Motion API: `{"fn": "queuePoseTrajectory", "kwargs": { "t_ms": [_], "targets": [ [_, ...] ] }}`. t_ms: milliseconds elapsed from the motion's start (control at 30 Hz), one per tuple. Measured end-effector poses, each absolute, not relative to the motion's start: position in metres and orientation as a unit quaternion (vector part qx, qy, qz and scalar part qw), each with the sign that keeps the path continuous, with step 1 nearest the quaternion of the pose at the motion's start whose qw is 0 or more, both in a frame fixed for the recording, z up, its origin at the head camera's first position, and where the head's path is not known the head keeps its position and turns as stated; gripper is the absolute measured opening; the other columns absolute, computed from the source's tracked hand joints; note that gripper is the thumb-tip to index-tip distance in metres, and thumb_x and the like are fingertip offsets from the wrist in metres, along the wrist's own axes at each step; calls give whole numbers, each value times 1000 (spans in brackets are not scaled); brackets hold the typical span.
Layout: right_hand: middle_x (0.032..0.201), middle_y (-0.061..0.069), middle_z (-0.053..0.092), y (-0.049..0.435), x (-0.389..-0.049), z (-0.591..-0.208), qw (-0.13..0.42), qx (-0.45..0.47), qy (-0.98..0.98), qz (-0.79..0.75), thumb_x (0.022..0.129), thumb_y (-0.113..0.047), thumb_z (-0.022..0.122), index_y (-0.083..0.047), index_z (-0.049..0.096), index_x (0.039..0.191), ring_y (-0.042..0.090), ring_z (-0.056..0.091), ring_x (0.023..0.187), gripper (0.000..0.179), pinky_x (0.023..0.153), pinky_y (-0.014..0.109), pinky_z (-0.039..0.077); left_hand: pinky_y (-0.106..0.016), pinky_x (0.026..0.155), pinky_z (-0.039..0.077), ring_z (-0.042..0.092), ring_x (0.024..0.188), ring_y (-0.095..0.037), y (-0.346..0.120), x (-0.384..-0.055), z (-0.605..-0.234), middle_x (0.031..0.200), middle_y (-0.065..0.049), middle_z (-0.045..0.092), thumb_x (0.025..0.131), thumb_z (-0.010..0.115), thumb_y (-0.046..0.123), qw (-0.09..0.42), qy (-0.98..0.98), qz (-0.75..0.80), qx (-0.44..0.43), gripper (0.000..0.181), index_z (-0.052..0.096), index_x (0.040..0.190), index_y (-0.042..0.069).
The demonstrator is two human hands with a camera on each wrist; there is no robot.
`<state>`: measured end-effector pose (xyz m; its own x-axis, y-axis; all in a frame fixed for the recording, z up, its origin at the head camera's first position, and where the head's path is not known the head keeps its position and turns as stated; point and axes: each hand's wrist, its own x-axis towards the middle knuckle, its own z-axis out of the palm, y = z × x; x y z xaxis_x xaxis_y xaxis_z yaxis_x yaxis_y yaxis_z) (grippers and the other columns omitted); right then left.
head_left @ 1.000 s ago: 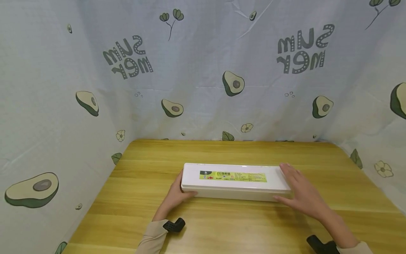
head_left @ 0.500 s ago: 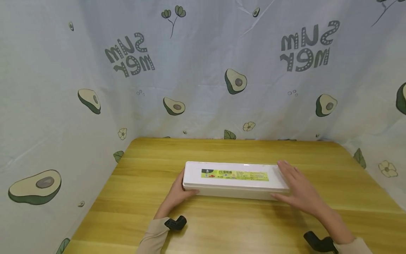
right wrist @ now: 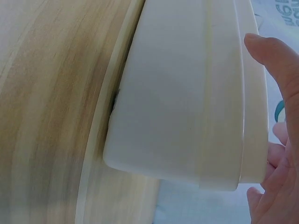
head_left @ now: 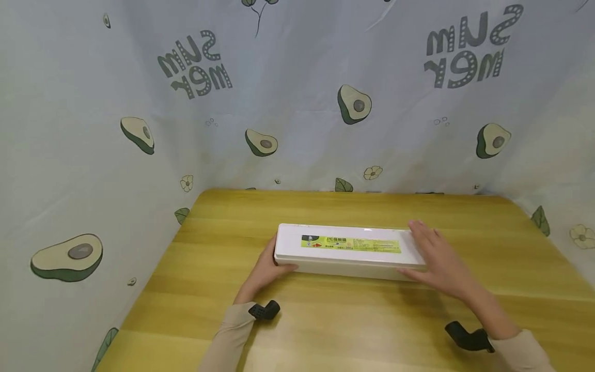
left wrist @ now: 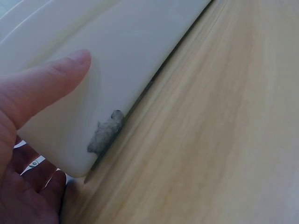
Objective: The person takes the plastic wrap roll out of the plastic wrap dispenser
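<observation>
Item: one long white box (head_left: 344,255), lidded, lying on the wood-grain desk (head_left: 348,320), around the middle of its width. Orientation: long axis running left to right across the person's front, the right end slightly nearer the person; lid upward, one long side facing the person. A yellow-green label (head_left: 350,244) runs along the same axis on top, its print upright from the person's side.

Position relative to the grip: box between the two hands, one at each end. Left hand (head_left: 265,268): grip pinching the left end, thumb against the near long side, fingers bent around the end. Right hand (head_left: 441,266): grip spread across the right end, thumb at the near side by the lid's edge, fingers reaching over toward the far corner and holding the box between.

Condition: a grey, rough-edged patch (left wrist: 106,134) low on the near side, close to the left end (only the left wrist view shows it clearly).

Surroundings: pale cloth (head_left: 297,62) behind and to both sides, printed with avocados, leaves, flowers and mirrored "summer" lettering. Beige sleeves (head_left: 232,328) on both arms.
</observation>
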<state>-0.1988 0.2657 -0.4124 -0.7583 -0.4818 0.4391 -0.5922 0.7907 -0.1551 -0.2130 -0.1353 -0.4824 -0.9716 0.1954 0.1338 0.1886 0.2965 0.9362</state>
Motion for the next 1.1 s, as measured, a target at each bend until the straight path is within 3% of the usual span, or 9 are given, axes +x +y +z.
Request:
{"fn": "queuePoseTrajectory", "kwargs": {
  "t_ms": [400,667,933,1100],
  "targets": [
    [148,23,34,256,-207,-398,187,288,-929,136,71,-45,76,-5,19,150,33,25,142,106,121,35,4,-49,113,27,34,138,-28,-133,-224,-476,151,-9,34,73,79,9,0,803,583,127,101,17,151,18],
    [145,25,37,246,-210,-396,177,288,-932,128,70,-46,77,-4,22,149,35,28,140,105,121,33,4,-51,112,28,33,137,-34,-130,-208,-448,151,-17,32,75,76,6,15,805,578,131,98,14,151,7],
    [146,26,35,235,-212,-397,160,294,-934,128,72,-46,76,-3,21,149,37,29,139,104,121,29,1,-51,113,26,31,139,-33,-133,-206,-451,152,-16,31,75,76,6,18,799,586,137,98,15,151,8],
    [146,24,35,229,-213,-398,152,295,-933,135,71,-46,77,-6,21,149,37,30,138,104,121,37,7,-50,112,28,33,138,-31,-136,-215,-470,151,-12,33,73,79,8,7,796,588,145,101,16,151,17]
  ]
}}
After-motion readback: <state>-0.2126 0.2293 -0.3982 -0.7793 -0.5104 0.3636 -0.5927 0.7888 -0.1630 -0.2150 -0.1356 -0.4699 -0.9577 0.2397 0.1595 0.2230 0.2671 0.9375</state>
